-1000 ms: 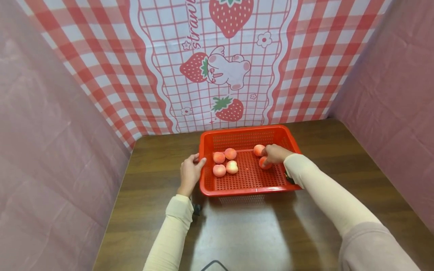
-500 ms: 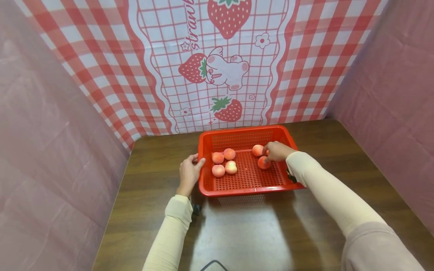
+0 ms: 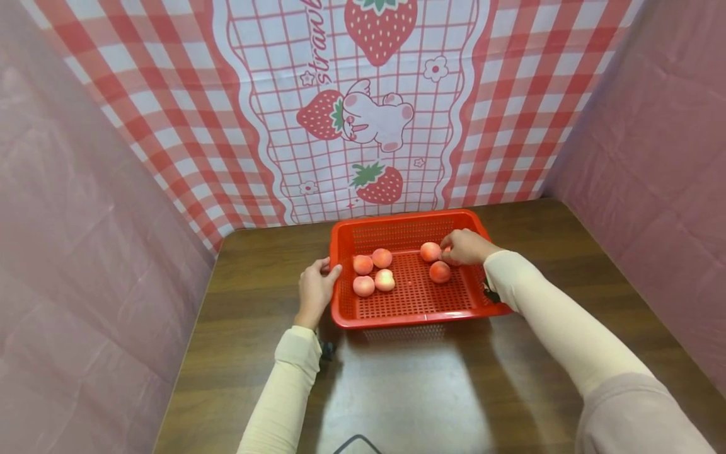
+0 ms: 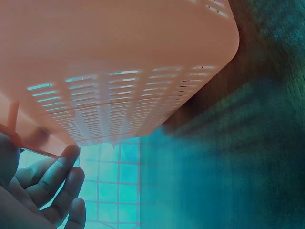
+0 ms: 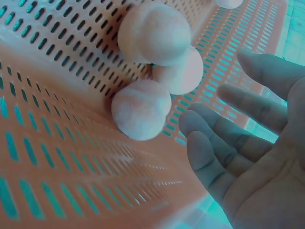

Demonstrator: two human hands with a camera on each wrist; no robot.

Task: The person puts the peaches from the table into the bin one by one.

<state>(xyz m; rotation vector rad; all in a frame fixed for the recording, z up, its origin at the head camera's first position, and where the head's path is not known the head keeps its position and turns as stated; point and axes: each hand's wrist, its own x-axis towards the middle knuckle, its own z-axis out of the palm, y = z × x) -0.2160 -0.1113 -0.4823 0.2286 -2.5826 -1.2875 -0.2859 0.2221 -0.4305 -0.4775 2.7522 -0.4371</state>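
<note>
A red perforated plastic basket (image 3: 424, 318) stands on the wooden table. My left hand (image 3: 316, 291) holds its left rim, thumb at the top and fingers (image 4: 62, 171) under the lip in the left wrist view. Several peaches lie inside, one group at the left with a pale peach (image 3: 384, 280) in it. At the right end sit three more, among them a reddish peach (image 3: 440, 272) and a peach (image 3: 430, 252) behind it. My right hand (image 3: 468, 246) is over these, partly covering the third. In the right wrist view its fingers are spread, apart from the nearest peach (image 5: 141, 109).
The wooden table (image 3: 249, 366) extends around the basket. A strawberry-patterned checked cloth (image 3: 340, 113) hangs behind it, and pink cloth walls (image 3: 641, 164) close off both sides. A thin dark loop (image 3: 358, 437) lies at the near edge.
My right hand has drawn back slightly up and right from the two peaches, uncovering the reddish one and part of a third. My left hand stays at the rim.
</note>
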